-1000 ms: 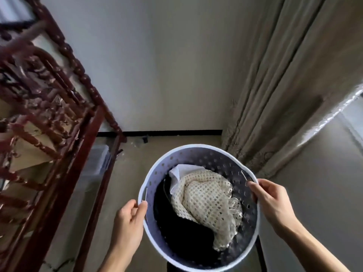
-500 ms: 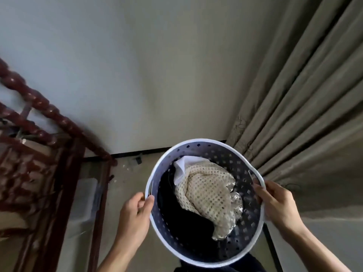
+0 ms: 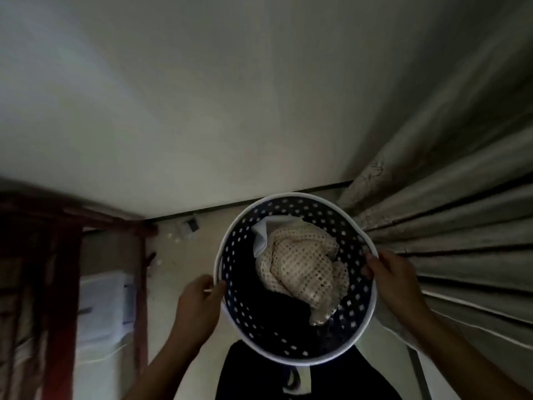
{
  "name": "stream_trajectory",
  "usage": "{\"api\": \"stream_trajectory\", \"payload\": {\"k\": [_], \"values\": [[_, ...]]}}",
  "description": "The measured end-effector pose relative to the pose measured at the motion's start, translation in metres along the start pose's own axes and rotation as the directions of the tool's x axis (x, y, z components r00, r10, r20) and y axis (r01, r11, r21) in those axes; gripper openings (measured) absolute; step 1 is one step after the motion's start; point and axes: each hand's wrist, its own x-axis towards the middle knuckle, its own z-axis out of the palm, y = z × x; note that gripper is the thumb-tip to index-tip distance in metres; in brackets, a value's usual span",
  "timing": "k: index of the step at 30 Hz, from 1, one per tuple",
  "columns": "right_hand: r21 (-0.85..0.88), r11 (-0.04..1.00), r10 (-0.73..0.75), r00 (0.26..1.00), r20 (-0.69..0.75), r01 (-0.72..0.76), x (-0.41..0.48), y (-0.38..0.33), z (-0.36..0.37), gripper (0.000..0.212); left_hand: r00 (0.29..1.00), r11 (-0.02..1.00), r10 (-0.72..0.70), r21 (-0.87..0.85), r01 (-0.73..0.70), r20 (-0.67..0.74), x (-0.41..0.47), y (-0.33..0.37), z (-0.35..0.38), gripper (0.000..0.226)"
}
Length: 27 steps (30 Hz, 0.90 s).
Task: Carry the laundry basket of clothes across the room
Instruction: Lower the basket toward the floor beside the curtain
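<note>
both hands [image 3: 199, 304] [image 3: 395, 281] grip the laundry basket [image 3: 291, 355] rim.

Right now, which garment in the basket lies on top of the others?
The cream open-knit garment lies on top, draped toward the right hand. The dark clothing sits beneath it, and a white cloth peeks out at its far edge.

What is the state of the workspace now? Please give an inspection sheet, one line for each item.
Surface: pale floor, partly bare.
Job's things: round perforated laundry basket, held up; inside, cream mesh garment over dark clothes, white cloth at the far side.
Clutter: small white bits on the floor near the wall.
Grippers: left hand and right hand grip opposite rims, fingers curled.
Cables: nothing seen.
Surroundings: wall ahead, curtain right, dark red wooden furniture and pale storage box left.
</note>
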Motion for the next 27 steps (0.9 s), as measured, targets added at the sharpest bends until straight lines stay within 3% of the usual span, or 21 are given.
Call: {"api": "stream_trajectory", "payload": {"k": [6, 11, 18, 27], "values": [[-0.164, 0.986, 0.024, 1.0, 0.001, -0.024, 0.11, 0.039, 0.061, 0.025, 0.993, 0.992, -0.098, 0.083, 0.093, 0.062, 0.121, -0.018, 0.06, 0.035], [-0.225, 0.964, 0.138, 0.99, -0.026, -0.14, 0.209, 0.107, 0.132, 0.036, 0.978, 0.987, -0.157, 0.067, 0.148, 0.139, 0.237, -0.06, 0.136, 0.027], [-0.451, 0.888, 0.077, 0.996, -0.044, -0.089, 0.317, 0.188, 0.213, 0.032, 0.956, 0.977, -0.208, 0.083, 0.195, 0.206, 0.393, -0.143, 0.24, 0.022], [-0.528, 0.838, 0.133, 0.99, -0.046, -0.137, 0.39, 0.253, 0.264, 0.033, 0.953, 0.975, -0.217, 0.102, 0.2, 0.209, 0.465, -0.177, 0.311, 0.013]]}}
